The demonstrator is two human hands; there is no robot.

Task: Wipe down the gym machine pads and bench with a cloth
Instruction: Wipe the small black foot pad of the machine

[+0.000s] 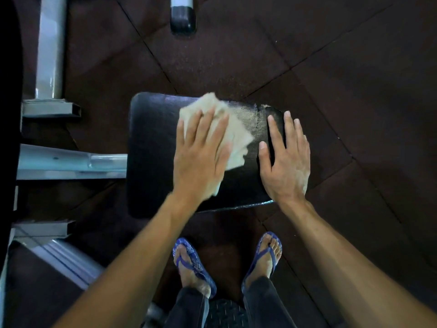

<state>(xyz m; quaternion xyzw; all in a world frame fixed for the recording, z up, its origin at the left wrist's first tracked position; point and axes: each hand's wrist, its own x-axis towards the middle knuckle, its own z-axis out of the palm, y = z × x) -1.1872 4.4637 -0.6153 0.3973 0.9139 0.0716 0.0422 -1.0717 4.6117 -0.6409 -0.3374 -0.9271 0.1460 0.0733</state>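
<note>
Two bare hands lie flat on a black padded seat (151, 150), seen from straight above. The left hand (201, 157) presses palm-down with fingers spread on a pale, crumpled cloth (236, 131), pinning it against the middle of the pad rather than gripping it; cloth edges stick out beyond the fingertips toward the far edge and past the thumb side. The right hand (286, 162) rests open and flat on the bare right end of the pad, fingers spread, holding nothing, just beside the cloth but not touching it. Between the two hands the pad surface shows a light, streaky sheen. A pale grey metal tube (71, 162) joins the pad's left side, part of a grey machine frame (50, 55) running along the left. Below the pad, two feet in blue flip-flops (196, 266) stand on a dark rubber tile floor (331, 67), with dark trouser legs above them.
</note>
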